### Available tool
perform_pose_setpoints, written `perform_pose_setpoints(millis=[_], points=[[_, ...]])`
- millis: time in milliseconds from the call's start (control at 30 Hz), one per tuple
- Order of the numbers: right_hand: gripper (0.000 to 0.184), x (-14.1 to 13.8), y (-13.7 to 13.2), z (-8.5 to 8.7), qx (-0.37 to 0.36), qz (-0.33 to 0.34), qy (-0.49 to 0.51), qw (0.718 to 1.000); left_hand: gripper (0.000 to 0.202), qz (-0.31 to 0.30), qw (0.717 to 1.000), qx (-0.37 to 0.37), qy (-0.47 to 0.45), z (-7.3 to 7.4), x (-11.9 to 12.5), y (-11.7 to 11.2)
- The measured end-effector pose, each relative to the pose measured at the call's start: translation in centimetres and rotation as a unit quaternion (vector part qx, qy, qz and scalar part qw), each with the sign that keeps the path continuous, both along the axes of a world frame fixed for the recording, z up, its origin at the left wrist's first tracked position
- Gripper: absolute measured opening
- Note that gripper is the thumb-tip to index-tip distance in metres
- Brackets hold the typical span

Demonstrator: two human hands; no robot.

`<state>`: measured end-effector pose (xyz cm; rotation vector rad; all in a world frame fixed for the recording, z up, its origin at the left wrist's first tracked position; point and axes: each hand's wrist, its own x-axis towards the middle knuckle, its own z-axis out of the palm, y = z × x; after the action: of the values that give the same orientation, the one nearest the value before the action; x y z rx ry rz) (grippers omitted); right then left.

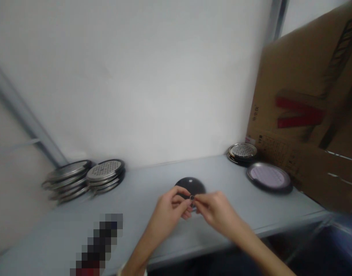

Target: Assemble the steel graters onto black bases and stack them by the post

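Between my fingertips, just above the grey table, is a small metal ring point(192, 197). My left hand point(173, 205) pinches its left side with thumb and index finger, the other fingers curled. From the right, my right hand point(212, 209) grips the same ring between thumb and forefinger. Behind and partly under both hands lies a round black disc point(190, 184) with a small light spot near its top; my hands hide its lower part. The ring is too small and blurred to make out its exact kind.
Two stacks of round perforated metal plates with black rims, a left stack point(66, 180) and a neighbouring stack point(105, 173), stand at the left. At the back right are another stack point(242, 153) and a pale-faced disc point(269, 177), beside a large cardboard box point(302, 88). A pixelated dark patch covers the front left.
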<state>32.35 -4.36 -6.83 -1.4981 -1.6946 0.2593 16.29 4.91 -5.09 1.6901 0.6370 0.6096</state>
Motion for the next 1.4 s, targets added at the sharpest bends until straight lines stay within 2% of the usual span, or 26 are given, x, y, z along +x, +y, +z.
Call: perform_pose_setpoints(millis=[100, 367, 567, 800, 1400], points=[[0.03, -0.2, 0.2, -0.6, 0.016, -0.011, -0.038, 0.999, 0.034, -0.022, 0.998, -0.051, -0.018, -0.4, 0.5, -0.1], [0.027, -0.3, 0.3, -1.0, 0.022, -0.026, -0.065, 0.997, 0.045, -0.036, 0.991, -0.117, -0.059, -0.6, 0.7, -0.3], [0.028, -0.6, 0.3, -1.3, 0.047, -0.041, -0.048, 0.997, 0.047, -0.034, 0.984, -0.155, -0.076, -0.7, 0.8, -0.8], [0.031, -0.7, 0.4, -1.7, 0.062, -0.07, -0.05, 0.994, 0.048, -0.001, 0.973, -0.198, -0.119, -0.9, 1.4, -1.0], [0.03, -0.8, 1.0, -3.3, 0.125, -0.101, -0.152, 0.975, 0.045, 0.043, 0.964, -0.193, -0.18, -0.9, 2.1, -1.8]])
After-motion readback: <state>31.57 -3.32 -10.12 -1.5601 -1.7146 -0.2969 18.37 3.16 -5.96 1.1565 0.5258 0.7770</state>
